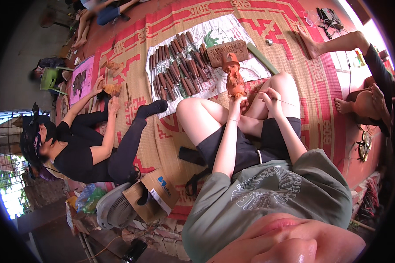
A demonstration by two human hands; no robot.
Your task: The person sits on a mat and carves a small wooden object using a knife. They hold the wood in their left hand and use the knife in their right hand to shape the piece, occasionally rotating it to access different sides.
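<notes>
A reddish-brown carved wooden figure [235, 82] lies lengthwise in front of me, its far end against a rough brown wooden block [219, 54]. My left hand [238, 106] is closed around the figure's near end, between my knees. Above my right thigh, my right hand [271, 98] pinches a thin dark rod-like tool [285, 102], which points away to the right; its tip is too fine to make out. That hand is apart from the figure. Rows of carving tools with brown handles [175, 72] cover the white cloth [232, 25] beyond my left knee.
A green strip [262, 58] lies along the cloth's right edge on the patterned mat [160, 151]. At left, a co-worker [81, 151] handles a light wooden carving [113, 90]. A cardboard box [156, 193] and grey fan [115, 207] stand lower left. Another person's leg [338, 45] reaches in at right.
</notes>
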